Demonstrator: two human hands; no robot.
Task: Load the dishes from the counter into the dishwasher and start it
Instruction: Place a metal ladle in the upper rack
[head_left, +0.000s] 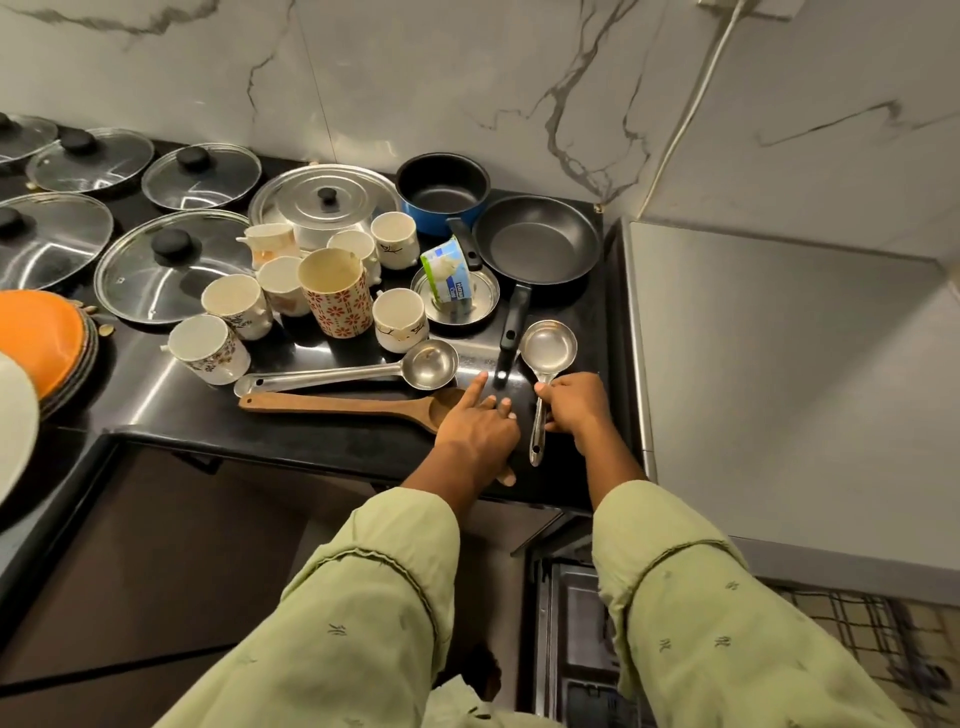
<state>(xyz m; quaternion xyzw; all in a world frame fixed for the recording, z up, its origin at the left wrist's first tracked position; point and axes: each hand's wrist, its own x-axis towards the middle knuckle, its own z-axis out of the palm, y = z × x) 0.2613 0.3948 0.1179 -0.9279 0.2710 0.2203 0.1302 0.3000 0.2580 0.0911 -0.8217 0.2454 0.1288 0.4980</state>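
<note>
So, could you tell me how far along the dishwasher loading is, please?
Early, it seems. Done: nothing I can confirm; the dishwasher is open below, its racks mostly hidden. In hand: the right hand grips a ladle by its handle, the left hand lies over the spatula. Left: mugs, lids, pans and another ladle crowd the counter; starting is pending.
</note>
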